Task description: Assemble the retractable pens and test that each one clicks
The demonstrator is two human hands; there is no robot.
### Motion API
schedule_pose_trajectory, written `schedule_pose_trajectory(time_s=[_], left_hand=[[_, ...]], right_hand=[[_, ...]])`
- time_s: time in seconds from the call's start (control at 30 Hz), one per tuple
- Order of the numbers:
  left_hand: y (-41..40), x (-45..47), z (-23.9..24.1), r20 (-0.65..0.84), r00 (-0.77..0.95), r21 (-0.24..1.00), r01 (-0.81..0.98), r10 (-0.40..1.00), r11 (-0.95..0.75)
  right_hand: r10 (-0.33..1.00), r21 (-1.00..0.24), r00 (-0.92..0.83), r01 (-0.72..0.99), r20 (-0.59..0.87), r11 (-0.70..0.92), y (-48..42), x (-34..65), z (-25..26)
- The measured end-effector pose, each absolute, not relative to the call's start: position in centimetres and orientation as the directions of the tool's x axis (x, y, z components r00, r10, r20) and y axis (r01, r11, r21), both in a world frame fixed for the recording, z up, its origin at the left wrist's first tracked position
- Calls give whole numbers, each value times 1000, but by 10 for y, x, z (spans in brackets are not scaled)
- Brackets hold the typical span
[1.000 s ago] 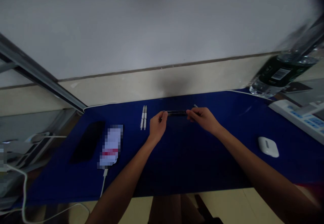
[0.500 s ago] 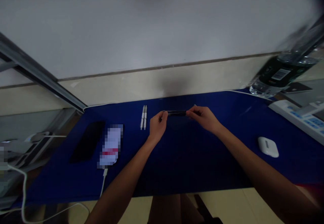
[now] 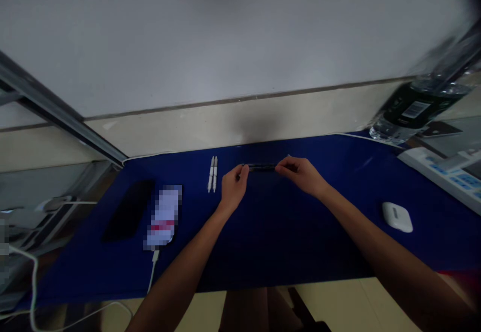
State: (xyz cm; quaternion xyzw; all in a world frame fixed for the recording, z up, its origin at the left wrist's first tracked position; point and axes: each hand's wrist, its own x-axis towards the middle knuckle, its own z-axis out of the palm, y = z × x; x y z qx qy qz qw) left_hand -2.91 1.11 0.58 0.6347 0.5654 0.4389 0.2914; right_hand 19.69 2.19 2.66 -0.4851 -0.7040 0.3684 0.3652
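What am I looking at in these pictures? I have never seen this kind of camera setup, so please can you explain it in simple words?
There is no machine here. These are a person's two bare hands, filmed by one camera worn on the head, which looks forward and down. The left hand and the right hand pinch the two ends of a dark pen-like stick. On the blue mat lie two white pens just beyond the left hand, a black phone, a blurred white object with a white cable, and, further right, a white earbud case. A water bottle is at the top right.
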Motion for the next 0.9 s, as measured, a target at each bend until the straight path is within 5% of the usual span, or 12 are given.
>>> schedule_pose_trajectory(time_s=[0.9], left_hand=[[10,-28,9,224,2,813,552,975,-188]], right_hand=[[953,-852,-274,460,129,248,18,197,35]])
